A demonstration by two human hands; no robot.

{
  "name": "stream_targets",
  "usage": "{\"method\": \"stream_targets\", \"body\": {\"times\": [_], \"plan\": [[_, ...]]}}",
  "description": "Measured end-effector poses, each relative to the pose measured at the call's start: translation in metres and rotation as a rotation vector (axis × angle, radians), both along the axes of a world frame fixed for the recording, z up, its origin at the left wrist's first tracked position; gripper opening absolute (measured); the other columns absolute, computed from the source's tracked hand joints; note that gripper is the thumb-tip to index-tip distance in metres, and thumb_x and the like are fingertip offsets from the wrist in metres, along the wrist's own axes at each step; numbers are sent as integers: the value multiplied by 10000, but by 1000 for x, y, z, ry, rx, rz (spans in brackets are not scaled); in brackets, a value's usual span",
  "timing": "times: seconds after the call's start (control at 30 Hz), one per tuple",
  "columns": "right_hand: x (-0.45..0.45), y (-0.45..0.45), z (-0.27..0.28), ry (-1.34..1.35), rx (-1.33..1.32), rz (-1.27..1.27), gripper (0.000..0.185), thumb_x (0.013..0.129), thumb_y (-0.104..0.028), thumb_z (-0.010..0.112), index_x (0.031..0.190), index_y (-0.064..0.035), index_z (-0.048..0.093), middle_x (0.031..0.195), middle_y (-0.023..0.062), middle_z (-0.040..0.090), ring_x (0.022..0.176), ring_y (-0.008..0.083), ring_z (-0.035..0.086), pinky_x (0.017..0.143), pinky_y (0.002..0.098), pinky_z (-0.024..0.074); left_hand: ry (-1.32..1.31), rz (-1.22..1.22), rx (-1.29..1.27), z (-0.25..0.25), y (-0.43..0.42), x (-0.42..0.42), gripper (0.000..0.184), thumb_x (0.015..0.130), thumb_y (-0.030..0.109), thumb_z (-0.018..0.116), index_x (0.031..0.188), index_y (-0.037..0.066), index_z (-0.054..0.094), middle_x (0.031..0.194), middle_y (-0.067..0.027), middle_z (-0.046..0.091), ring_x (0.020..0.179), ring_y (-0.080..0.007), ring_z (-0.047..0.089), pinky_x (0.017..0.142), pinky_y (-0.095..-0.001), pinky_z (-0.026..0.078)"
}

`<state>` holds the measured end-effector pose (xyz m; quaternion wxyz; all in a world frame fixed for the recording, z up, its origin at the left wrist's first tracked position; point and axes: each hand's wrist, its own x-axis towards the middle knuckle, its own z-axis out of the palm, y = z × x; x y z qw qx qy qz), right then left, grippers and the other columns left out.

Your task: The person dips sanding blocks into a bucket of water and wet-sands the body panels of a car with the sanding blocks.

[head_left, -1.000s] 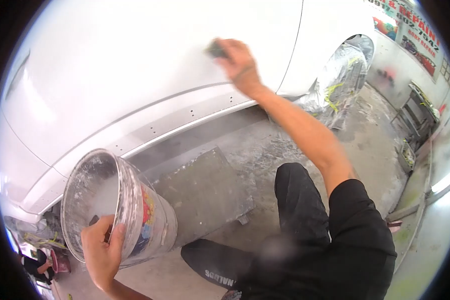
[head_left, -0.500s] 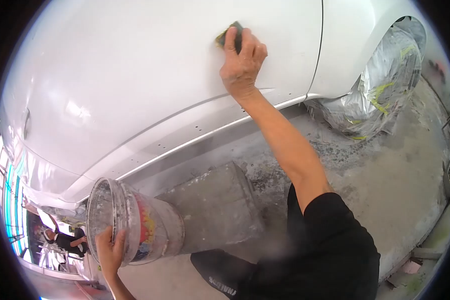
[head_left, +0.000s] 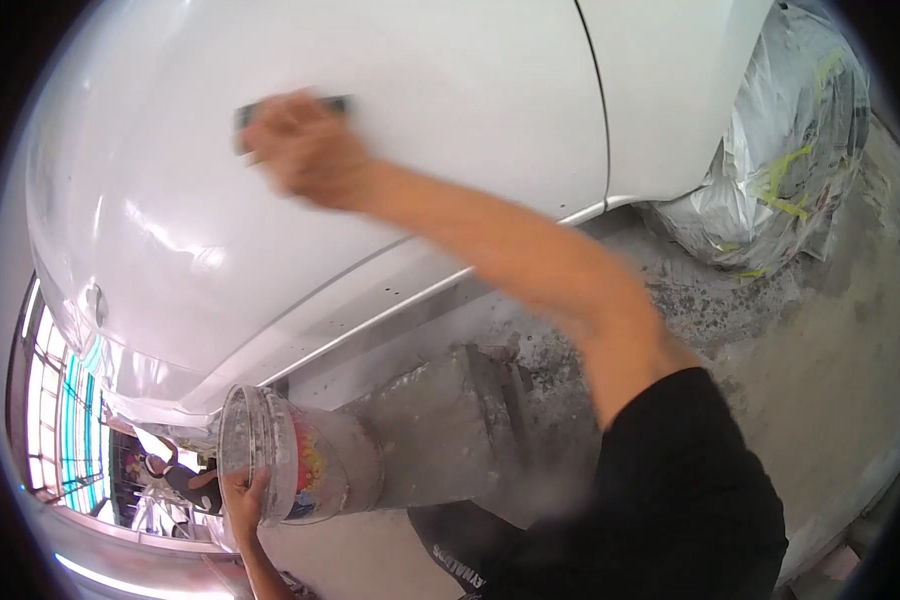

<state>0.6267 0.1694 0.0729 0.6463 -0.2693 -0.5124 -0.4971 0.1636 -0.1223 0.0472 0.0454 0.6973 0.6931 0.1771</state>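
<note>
In the head view, my right hand (head_left: 310, 150) is closed on a dark pad (head_left: 340, 103). The pad's ends show on either side of my fingers, and both hand and pad are blurred. I have it up at the white car door (head_left: 460, 90), well above the sill and to the left of the dark seam that parts the door from the fender (head_left: 675, 110). It looks to be against the paint, though the blur keeps me from telling whether the whole face touches.

My left hand (head_left: 243, 505) grips the rim of a plastic bucket (head_left: 355, 465), low and well apart from my right. My thumb lies along the outside and my fingers go over into the mouth. The bucket is smeared with pale residue and carries a red, yellow and blue label (head_left: 310, 468); I cannot make out what is inside it.

Just beside the bucket, partly hidden by it, sits a grey slab (head_left: 430, 415) on the concrete floor (head_left: 820, 340). Beyond the fender, a wheel is wrapped in plastic sheeting (head_left: 770, 130) with yellow-green tape (head_left: 785, 185). Past the bucket, well off, another person (head_left: 185, 480) in dark clothing is near the car.
</note>
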Motion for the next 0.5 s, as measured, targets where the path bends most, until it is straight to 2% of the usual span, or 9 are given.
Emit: {"method": "stream_targets", "body": {"times": [0.1,0.13,0.17,0.2,0.23,0.27,0.37,0.43,0.5], "plan": [[14,3,-8,-87,15,46,154,932,-179,638,1053,-84,639,999,78,582,1030,245,559,850,419,489,58,-6,28,-8,-2,11,510,917,374,714,708,-53,531,590,-3,420,618,-111,386,546,-360,309],[45,4,-44,-81,-14,-81,159,949,-187,633,1069,-84,643,1024,67,579,1039,225,546,871,406,477,102,5,38,-6,-4,9,499,919,364,714,710,-53,535,589,-9,421,617,-111,386,546,-360,310],[92,-15,-83,-48,-195,94,185,989,-219,619,1045,-47,655,971,60,623,900,229,597,778,379,502,141,8,47,-6,-3,7,489,920,354,713,711,-52,539,589,-14,423,615,-112,387,545,-360,311],[140,-50,-108,238,-791,794,112,1000,-170,619,931,-90,655,909,81,646,852,238,634,717,376,510,176,8,56,-7,-1,5,479,921,344,713,713,-52,544,589,-20,424,614,-113,387,545,-360,311],[176,-66,-142,316,-637,820,141,1019,-158,621,911,-75,658,764,84,632,654,233,621,572,358,484,156,0,79,-9,1,10,466,925,324,718,697,-43,545,590,-17,425,618,-102,385,544,-349,307],[179,-56,-137,294,-626,739,117,1013,-144,625,940,-61,665,799,91,636,682,238,625,578,363,484,-9,-14,15,-6,2,25,464,920,304,728,668,-28,525,589,-11,407,610,-100,373,536,-354,290],[164,-37,-141,309,-601,561,100,993,-102,636,1025,-21,685,901,110,646,764,253,636,597,378,482,3,-13,80,-16,5,9,474,913,304,731,647,-15,501,583,-5,379,596,-101,356,528,-361,281],[93,-5,-56,67,36,-40,164,913,-118,659,1053,-40,694,938,105,612,947,272,581,798,446,461,97,-7,64,-13,1,-5,480,910,298,728,645,-18,481,579,-11,364,590,-103,345,526,-365,278],[38,6,11,33,25,-134,177,935,-166,634,1081,-80,688,989,82,595,970,259,555,834,427,434,125,-32,86,-5,-1,13,493,908,296,725,646,-22,456,577,-20,344,589,-104,335,526,-369,275]]}}
